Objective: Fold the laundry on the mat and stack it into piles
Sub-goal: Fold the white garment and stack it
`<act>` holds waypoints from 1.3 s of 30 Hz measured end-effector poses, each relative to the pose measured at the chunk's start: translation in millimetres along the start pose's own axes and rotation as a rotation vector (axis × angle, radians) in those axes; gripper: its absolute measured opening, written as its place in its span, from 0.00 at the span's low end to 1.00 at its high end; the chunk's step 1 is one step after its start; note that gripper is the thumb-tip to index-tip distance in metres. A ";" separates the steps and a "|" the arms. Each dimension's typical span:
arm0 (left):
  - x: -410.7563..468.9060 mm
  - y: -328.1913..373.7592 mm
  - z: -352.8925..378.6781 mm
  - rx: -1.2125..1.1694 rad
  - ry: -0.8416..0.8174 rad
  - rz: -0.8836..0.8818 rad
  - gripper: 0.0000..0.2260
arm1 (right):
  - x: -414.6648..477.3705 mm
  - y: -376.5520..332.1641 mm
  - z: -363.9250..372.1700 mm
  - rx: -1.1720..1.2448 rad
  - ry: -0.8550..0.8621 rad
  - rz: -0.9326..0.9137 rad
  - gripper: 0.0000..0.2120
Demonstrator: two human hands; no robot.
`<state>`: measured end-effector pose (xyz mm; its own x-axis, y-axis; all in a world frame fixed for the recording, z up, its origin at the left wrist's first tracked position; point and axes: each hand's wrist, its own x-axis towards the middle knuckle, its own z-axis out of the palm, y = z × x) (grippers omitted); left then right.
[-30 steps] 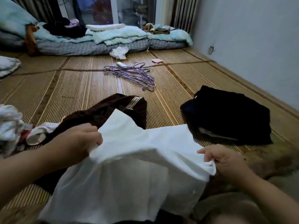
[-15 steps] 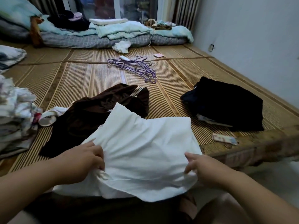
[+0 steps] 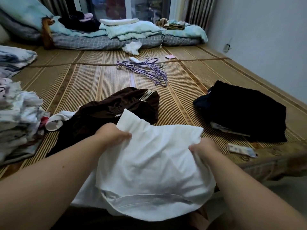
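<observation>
left grip [image 3: 114,135] and right grip [image 3: 204,148] pinch white garment [image 3: 149,163] at its edges; mat [image 3: 99,80] stretches beyond.

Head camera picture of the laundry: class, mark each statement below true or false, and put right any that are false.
1. Both the left hand and the right hand grip the white garment. True.
2. The purple hangers lie on top of the black pile. False: they lie on the mat, farther off and apart from that pile.
3. A brown garment lies on the mat just beyond the white garment. True.
4. The black pile sits on the person's left. False: it sits on the right; a pile of light clothes is on the left.
</observation>
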<state>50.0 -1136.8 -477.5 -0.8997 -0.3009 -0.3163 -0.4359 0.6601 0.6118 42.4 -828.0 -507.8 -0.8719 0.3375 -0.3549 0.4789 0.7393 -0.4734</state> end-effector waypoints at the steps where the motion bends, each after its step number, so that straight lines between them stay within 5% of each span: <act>1: 0.8 0.9 0.6 -0.032 -0.029 0.016 0.13 | -0.1 -0.3 -0.8 0.017 -0.002 -0.056 0.19; 4: -1.0 1.4 -5.1 -0.132 -0.075 0.168 0.04 | -2.2 1.1 -6.3 0.144 0.083 -0.219 0.20; 7: -19.8 8.1 -27.8 -0.318 -0.109 0.298 0.07 | -3.0 -3.4 -26.5 0.235 0.168 -0.323 0.19; 14: -14.6 49.6 -57.8 -0.679 0.150 0.298 0.09 | 27.7 -74.1 -84.4 0.384 0.281 -0.474 0.16; 17: 21.6 52.8 -60.0 -0.593 0.195 0.224 0.10 | 60.5 -102.7 -79.2 0.279 0.242 -0.447 0.20; 20: 58.7 41.9 -56.2 -0.257 0.234 0.075 0.17 | 83.8 -117.6 -50.1 0.062 0.155 -0.395 0.30; 25: 72.9 30.4 -47.7 -0.369 -0.035 -0.014 0.10 | 86.6 -116.2 18.6 -0.221 -0.182 -0.516 0.29; 28: 73.6 23.7 -57.4 -0.348 -0.069 0.017 0.34 | 90.4 -115.2 38.7 -0.472 -0.223 -0.508 0.28; 30: 68.5 22.7 -65.6 -0.315 -0.081 0.074 0.42 | 73.8 -126.4 39.6 -0.272 -0.116 -0.541 0.24; 33: 62.0 25.2 -74.0 -0.415 -0.236 0.109 0.31 | 6.3 -154.6 38.7 0.099 0.008 -0.746 0.20; 37: 48.6 42.6 -74.3 -0.498 -0.375 0.085 0.20 | -84.1 -180.4 50.6 0.318 -0.429 -0.613 0.40; 39: 44.7 51.0 -70.7 -0.461 -0.398 0.090 0.14 | -100.7 -191.3 59.0 0.360 -0.509 -0.542 0.48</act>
<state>-14.2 -1165.3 -409.2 -0.8937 0.0809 -0.4413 -0.4047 0.2791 0.8708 44.6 -1037.8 -429.1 -0.8798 -0.3815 -0.2836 0.0841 0.4623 -0.8827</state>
